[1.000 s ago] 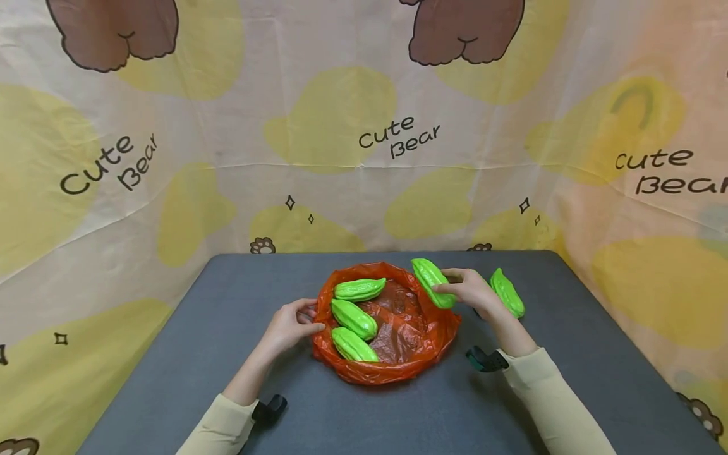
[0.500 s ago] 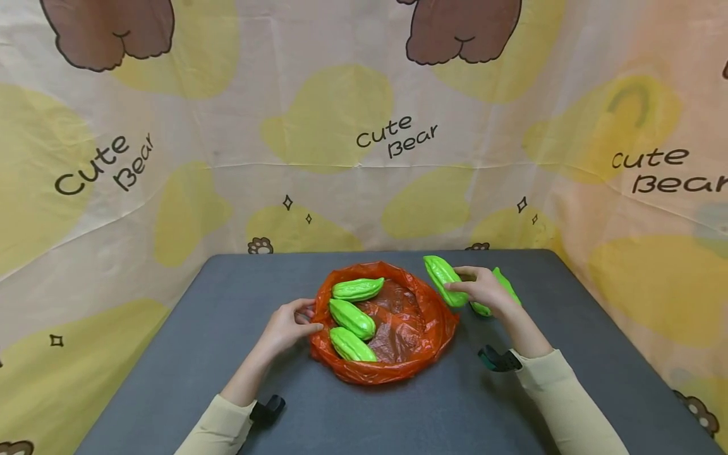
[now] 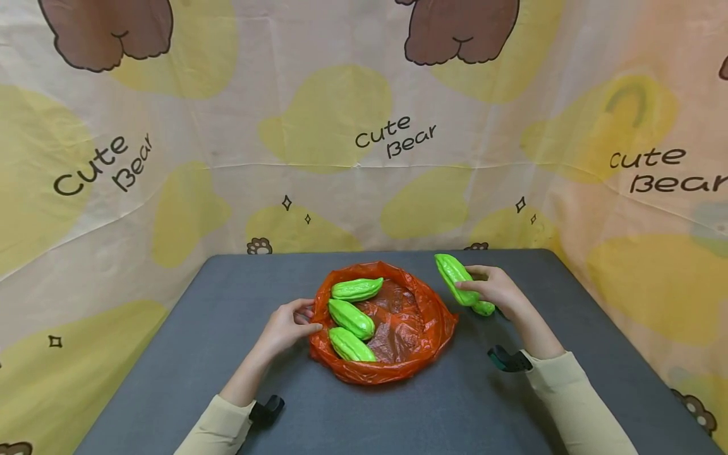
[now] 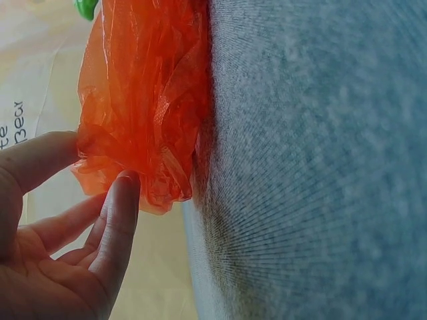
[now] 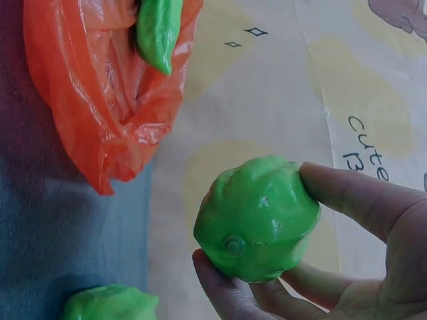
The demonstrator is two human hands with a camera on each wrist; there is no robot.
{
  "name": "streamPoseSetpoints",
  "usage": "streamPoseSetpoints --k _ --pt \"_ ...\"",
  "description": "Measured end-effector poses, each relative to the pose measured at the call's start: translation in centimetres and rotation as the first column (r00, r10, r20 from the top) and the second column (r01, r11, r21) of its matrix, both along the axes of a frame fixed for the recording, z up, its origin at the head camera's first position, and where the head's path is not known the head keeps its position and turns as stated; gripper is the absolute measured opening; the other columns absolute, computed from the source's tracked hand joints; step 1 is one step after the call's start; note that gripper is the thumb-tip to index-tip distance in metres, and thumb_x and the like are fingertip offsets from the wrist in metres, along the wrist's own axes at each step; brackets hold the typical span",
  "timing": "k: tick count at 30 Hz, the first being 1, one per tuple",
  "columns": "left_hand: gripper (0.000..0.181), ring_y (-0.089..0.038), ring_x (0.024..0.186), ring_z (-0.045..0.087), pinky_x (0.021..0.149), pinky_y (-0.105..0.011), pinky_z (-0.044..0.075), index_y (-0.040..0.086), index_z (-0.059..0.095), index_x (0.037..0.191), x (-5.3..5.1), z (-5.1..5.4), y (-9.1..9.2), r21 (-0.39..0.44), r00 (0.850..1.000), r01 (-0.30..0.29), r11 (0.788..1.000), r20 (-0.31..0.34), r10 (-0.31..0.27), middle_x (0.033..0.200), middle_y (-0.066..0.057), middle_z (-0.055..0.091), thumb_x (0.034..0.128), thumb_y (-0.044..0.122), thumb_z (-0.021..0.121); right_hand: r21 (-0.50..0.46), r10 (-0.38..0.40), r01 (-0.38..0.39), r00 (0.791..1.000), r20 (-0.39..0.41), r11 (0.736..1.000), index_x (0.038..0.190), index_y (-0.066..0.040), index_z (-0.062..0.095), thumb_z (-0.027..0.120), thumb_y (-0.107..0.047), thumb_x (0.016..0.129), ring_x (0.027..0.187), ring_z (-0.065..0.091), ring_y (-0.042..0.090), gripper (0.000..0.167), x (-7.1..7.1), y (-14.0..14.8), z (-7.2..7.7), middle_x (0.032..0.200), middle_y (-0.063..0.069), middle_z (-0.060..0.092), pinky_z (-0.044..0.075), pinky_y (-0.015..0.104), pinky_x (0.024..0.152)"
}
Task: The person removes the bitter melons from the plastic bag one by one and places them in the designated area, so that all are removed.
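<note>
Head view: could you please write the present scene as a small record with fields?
Bag: red plastic, open, on the table
Gourds in bag: three, green
Left hand: holds bag's left edge
Right hand: holds a fourth gourd, clear of bag
Loose gourd: at least one on table, partly hidden
Backdrop: cloth printed "Cute Bear"
</note>
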State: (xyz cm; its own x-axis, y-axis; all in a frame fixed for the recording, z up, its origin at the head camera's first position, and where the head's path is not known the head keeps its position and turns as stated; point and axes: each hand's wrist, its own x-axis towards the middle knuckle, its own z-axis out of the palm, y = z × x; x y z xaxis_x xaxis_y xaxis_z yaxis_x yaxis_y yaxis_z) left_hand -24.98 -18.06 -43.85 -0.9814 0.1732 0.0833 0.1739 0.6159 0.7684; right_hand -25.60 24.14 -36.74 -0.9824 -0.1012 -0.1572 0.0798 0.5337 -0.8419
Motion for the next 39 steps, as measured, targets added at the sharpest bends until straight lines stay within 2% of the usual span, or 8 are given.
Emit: streamPoseSetpoints --k 9,39 --pt "0.057 -0.014 0.075 0.061 0.062 -0.028 0.048 0.002 0.058 0.126 -0.2 -0.2 -0.1 0.005 1.0 0.004 1.0 0.009 -0.004 0.096 -0.008 0.066 0.0761 0.018 0.079 0.026 -0.019 0.019 1.0 0.0 0.999 0.145 0.004 0.031 0.063 -0.036 0.09 0.128 0.041 0.042 0.075 0.3 1.3 0.2 0.148 0.028 0.031 0.042 0.053 0.099" --pt "0.056 -0.016 0.077 0.063 0.061 -0.029 0.049 0.0 0.058 0.125 -0.2 -0.4 -0.2 0.007 1.0 -0.009 1.0 0.016 0.009 0.096 -0.01 0.066 0.0761 0.017 0.079 0.012 -0.045 0.045 0.999 0.002 0.999 0.147 0.005 0.024 0.062 -0.037 0.091 0.135 0.03 0.047 0.081 1.0 4.6 0.4 0.151 0.03 0.023 0.035 0.056 0.103"
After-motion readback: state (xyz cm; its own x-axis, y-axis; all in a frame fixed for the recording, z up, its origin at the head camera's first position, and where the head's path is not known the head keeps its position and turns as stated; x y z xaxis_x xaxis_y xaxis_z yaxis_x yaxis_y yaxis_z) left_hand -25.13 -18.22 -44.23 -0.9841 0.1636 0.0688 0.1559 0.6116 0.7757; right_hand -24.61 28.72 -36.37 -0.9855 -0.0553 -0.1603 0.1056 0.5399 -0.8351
